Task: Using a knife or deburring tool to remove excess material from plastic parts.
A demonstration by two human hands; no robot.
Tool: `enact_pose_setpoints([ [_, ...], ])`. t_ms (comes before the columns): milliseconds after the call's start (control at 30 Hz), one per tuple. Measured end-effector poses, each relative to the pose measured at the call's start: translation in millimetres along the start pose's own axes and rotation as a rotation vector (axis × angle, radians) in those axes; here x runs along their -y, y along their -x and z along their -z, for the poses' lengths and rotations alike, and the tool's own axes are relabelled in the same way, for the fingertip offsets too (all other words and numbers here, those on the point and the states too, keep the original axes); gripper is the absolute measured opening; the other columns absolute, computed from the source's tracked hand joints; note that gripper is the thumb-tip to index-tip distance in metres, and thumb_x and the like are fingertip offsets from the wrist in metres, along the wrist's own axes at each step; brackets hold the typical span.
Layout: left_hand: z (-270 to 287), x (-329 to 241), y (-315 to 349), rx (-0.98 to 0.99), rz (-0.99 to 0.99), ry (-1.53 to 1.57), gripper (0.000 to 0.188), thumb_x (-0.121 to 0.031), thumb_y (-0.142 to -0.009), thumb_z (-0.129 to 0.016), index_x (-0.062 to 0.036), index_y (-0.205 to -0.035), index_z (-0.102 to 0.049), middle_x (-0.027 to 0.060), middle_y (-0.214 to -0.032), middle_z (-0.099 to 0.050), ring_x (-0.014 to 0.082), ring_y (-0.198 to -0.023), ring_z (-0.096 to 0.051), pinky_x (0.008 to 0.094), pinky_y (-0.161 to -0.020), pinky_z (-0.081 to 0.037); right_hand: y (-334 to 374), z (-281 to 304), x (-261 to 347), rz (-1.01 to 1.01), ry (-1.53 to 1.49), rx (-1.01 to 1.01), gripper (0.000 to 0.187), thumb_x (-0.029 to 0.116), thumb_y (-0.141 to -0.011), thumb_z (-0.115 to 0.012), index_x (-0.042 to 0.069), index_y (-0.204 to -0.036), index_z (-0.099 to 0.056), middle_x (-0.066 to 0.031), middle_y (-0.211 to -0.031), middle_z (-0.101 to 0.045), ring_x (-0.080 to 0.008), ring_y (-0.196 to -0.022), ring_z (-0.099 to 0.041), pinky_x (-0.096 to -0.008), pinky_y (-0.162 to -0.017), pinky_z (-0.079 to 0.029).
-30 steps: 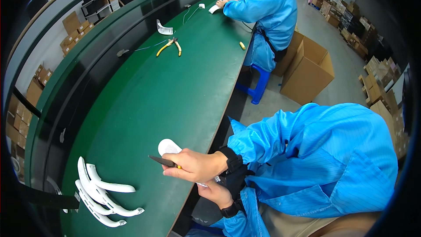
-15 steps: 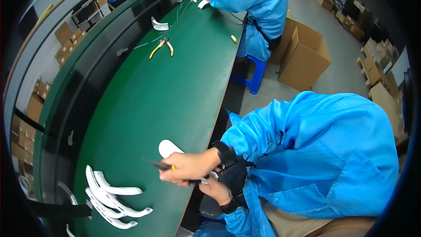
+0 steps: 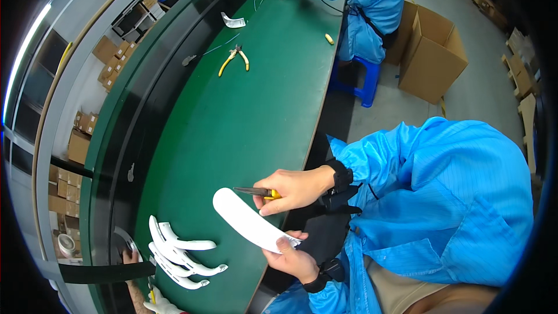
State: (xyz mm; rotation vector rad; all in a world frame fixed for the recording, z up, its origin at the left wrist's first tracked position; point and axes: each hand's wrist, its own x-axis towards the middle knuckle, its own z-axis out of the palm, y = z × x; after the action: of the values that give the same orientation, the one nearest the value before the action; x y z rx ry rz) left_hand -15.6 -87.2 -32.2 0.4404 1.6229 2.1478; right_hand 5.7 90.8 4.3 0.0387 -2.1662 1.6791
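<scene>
My left hand [image 3: 293, 260], the lower of the two, pinches the near end of a long, curved white plastic piece [image 3: 247, 221]. The piece's smooth face is up, and its rounded far end reaches out over the green table. In my right hand [image 3: 295, 189] is a pair of pliers [image 3: 256, 192] with dark pointed jaws and yellow grips. The jaws point left, above the white piece near its rounded end; contact cannot be made out. Several similar curved white pieces [image 3: 180, 256] lie in an overlapping pile farther left on the table.
Another pair of yellow-handled pliers [image 3: 235, 61] lies on the green table [image 3: 250, 116], with a curved white piece [image 3: 233, 21] beyond. A co-worker [image 3: 372, 6] sits by a cardboard box [image 3: 433, 58]. At lower left, another person's gloved hand [image 3: 163, 303] holds a yellow-handled tool.
The white piece now shows almost its full length, and my hands are farther apart. The pliers have moved off to above its far part. Another person's hands have appeared at lower left.
</scene>
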Motion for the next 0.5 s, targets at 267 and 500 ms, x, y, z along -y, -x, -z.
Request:
enact_pose_setpoints([
  [267, 26, 33, 16, 0.172, 0.188, -0.059, 0.054, -0.046, -0.098, -0.046, 0.0053, -0.116, -0.047, 0.0187, -0.087, -0.062, 0.0259, -0.078, -0.062, 0.0388, -0.070, -0.053, -18, 3, -7, -0.206, -0.575, -0.008, 0.036, 0.033, -0.099, -0.049, -0.002, -0.097, -0.057, -0.0023, -0.071, -0.054, -0.0114, -0.066, -0.057, -0.0276, -0.059, -0.046],
  [500, 4, 67, 28, 0.023, 0.138, 0.043, 0.048, -0.035, -0.099, -0.045, 0.0054, -0.125, -0.043, 0.0194, -0.089, -0.062, 0.0263, -0.070, -0.063, 0.0358, -0.062, -0.054, -27, -5, 9, -0.205, -0.573, 0.174, 0.034, 0.030, -0.102, -0.045, -0.002, -0.104, -0.057, -0.0063, -0.082, -0.062, -0.0138, -0.077, -0.061, -0.0284, -0.070, -0.049],
])
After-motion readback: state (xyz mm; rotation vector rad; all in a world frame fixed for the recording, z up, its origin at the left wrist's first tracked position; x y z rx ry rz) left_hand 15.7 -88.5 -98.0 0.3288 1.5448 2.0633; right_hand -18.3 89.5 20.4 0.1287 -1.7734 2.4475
